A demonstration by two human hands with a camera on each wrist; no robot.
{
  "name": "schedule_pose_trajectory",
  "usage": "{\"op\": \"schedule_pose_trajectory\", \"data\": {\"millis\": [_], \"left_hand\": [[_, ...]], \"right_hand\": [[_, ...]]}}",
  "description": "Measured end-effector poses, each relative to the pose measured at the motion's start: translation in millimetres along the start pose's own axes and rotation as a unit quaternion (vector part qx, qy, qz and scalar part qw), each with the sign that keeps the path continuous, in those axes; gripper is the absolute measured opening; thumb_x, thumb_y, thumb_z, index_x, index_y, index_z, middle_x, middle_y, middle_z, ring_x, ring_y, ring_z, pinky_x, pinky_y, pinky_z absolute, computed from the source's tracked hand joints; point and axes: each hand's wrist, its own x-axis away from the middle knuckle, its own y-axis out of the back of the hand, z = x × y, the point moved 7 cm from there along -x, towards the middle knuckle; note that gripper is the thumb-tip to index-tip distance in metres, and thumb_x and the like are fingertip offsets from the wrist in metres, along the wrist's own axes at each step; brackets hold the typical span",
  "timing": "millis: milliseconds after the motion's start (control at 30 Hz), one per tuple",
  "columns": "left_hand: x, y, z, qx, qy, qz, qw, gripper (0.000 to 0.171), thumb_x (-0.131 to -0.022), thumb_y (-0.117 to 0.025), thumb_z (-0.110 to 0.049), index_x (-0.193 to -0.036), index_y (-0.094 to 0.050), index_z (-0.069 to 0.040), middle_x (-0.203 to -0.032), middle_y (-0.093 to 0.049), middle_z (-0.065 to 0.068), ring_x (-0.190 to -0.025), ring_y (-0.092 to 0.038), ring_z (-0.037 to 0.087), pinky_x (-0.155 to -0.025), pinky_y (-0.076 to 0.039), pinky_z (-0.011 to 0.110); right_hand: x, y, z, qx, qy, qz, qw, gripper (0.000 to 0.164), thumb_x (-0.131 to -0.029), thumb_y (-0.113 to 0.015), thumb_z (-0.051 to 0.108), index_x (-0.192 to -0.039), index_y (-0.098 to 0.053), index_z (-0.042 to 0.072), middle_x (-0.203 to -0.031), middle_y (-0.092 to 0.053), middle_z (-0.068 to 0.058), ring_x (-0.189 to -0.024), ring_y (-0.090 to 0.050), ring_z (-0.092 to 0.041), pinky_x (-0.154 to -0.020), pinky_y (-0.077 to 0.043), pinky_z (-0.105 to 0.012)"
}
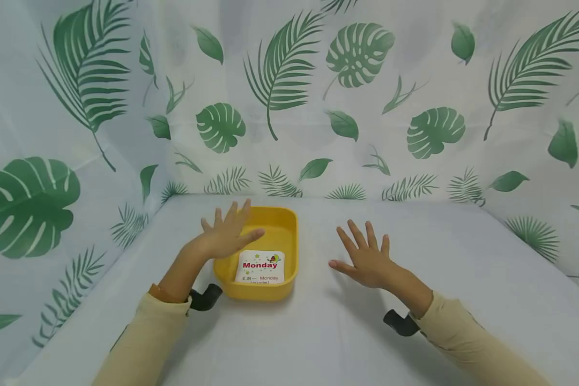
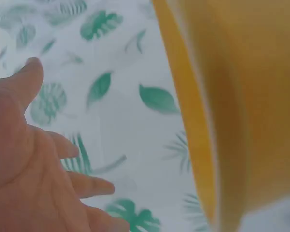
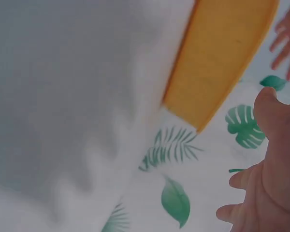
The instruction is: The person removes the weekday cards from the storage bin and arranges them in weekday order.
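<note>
Left hand [image 1: 224, 238]: grip spread, fingers straight and fanned, thumb out toward the right. It was raised at the left part of the yellow bin [image 1: 260, 293], overlapping its left rim in the head view. Left wrist view showed a gap between hand and bin wall, so apart there.

Right hand [image 1: 366, 262]: grip likewise spread, fingers splayed, thumb pointing toward the bin. It hung above the surface [image 1: 299, 343], right of the bin and well apart from it, casting a soft shadow below.

Bin sat upright on the surface, a bit left of centre, rounded corners. Inside, toward the near wall, lay a white card [image 1: 251, 272], face up, red "Monday" across it, small cartoon at upper right, smaller print below, lowest line partly cut by the near rim. Couldn't tell if more cards were under it.

Both arms wore cream sleeves [image 1: 145, 338], with a black fitting [image 1: 206, 297] at each wrist. Left wrist also had a brown band [image 1: 166, 294]. Surface was white; a white cloth backdrop [image 1: 294, 153] with green leaf prints rose behind it and along both sides.
</note>
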Motion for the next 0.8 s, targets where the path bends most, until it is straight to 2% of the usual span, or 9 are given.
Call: {"op": "schedule_pose_trajectory", "data": {"millis": [67, 200, 333, 400, 467, 533, 633, 700, 800], "left_hand": [[-3.4, 4.0, 14.8, 0.018, 0.01, 0.015, 0.9997, 0.09, -0.086, -0.03, -0.066, -0.146, 0.015, -0.015, -0.151, 0.014, 0.02, -0.131, 0.014, 0.052, -0.095, 0.007, 0.072], [-12.7, 4.3, 37.2, 0.079, 0.006, 0.04, 0.996, 0.096, -0.085, -0.035, -0.065, -0.144, 0.018, -0.012, -0.151, 0.016, 0.019, -0.136, 0.013, 0.044, -0.103, 0.003, 0.065], [-22.4, -9.3, 50.0, 0.144, -0.004, 0.071, 0.987, 0.103, -0.083, -0.039, -0.067, -0.142, 0.023, -0.01, -0.151, 0.018, 0.015, -0.139, 0.011, 0.035, -0.108, -0.001, 0.056], [-26.7, -18.7, 54.3, 0.167, -0.004, 0.081, 0.9825, 0.104, -0.084, -0.04, -0.065, -0.14, 0.027, -0.009, -0.15, 0.02, 0.016, -0.139, 0.01, 0.035, -0.109, -0.002, 0.055], [-30.8, -27.5, 57.7, 0.177, 0.0, 0.075, 0.9812, 0.104, -0.085, -0.042, -0.061, -0.139, 0.029, -0.007, -0.15, 0.02, 0.019, -0.138, 0.009, 0.037, -0.109, -0.002, 0.054], [-35.0, -34.4, 59.0, 0.177, -0.008, 0.054, 0.9827, 0.103, -0.088, -0.045, -0.053, -0.138, 0.028, -0.002, -0.149, 0.015, 0.024, -0.138, 0.005, 0.04, -0.109, -0.004, 0.054], [-38.3, -43.3, 61.5, 0.162, -0.008, 0.018, 0.9866, 0.097, -0.091, -0.048, -0.041, -0.138, 0.025, 0.004, -0.148, 0.007, 0.03, -0.137, -0.001, 0.043, -0.109, -0.008, 0.055], [-39.6, -46.2, 62.9, 0.151, -0.007, -0.001, 0.9886, 0.093, -0.093, -0.048, -0.035, -0.138, 0.022, 0.006, -0.148, 0.003, 0.031, -0.136, -0.005, 0.043, -0.108, -0.011, 0.054], [-40.9, -43.4, 63.0, 0.148, -0.008, -0.024, 0.9886, 0.087, -0.094, -0.046, -0.031, -0.14, 0.016, 0.007, -0.148, -0.001, 0.03, -0.136, -0.01, 0.042, -0.108, -0.014, 0.054]], "right_hand": [[-10, -1, 7, -0.012, -0.003, 0.007, 1.0, 0.088, -0.083, -0.041, 0.065, -0.148, -0.009, 0.014, -0.153, 0.007, -0.016, -0.134, 0.019, -0.044, -0.097, 0.011, -0.069], [-31, -2, 28, -0.039, 0.003, 0.026, 0.999, 0.088, -0.084, -0.043, 0.062, -0.148, -0.005, 0.016, -0.153, 0.011, -0.013, -0.135, 0.021, -0.04, -0.099, 0.011, -0.067], [-49, -4, 56, -0.06, 0.032, 0.038, 0.997, 0.088, -0.084, -0.047, 0.059, -0.148, -0.005, 0.016, -0.154, 0.01, -0.013, -0.137, 0.017, -0.039, -0.103, 0.007, -0.064], [-57, -6, 72, -0.065, 0.052, 0.041, 0.996, 0.089, -0.083, -0.049, 0.058, -0.148, -0.006, 0.015, -0.154, 0.008, -0.014, -0.137, 0.015, -0.038, -0.105, 0.004, -0.062], [-65, -8, 87, -0.066, 0.074, 0.039, 0.994, 0.09, -0.083, -0.052, 0.056, -0.148, -0.009, 0.012, -0.154, 0.002, -0.015, -0.138, 0.01, -0.039, -0.106, 0.0, -0.062], [-71, -13, 101, -0.063, 0.091, 0.049, 0.993, 0.091, -0.082, -0.054, 0.056, -0.147, -0.011, 0.01, -0.154, -0.004, -0.015, -0.139, 0.006, -0.037, -0.107, -0.003, -0.061], [-76, -28, 118, -0.054, 0.114, 0.091, 0.988, 0.094, -0.079, -0.056, 0.058, -0.147, -0.013, 0.01, -0.153, -0.013, -0.012, -0.141, 0.0, -0.033, -0.108, -0.004, -0.059], [-78, -37, 125, -0.045, 0.119, 0.121, 0.984, 0.097, -0.076, -0.057, 0.06, -0.147, -0.014, 0.011, -0.152, -0.018, -0.01, -0.141, -0.004, -0.03, -0.108, -0.004, -0.058], [-84, -42, 129, -0.015, 0.112, 0.129, 0.985, 0.099, -0.072, -0.061, 0.061, -0.146, -0.019, 0.012, -0.15, -0.025, -0.008, -0.14, -0.013, -0.027, -0.109, -0.008, -0.055]]}}
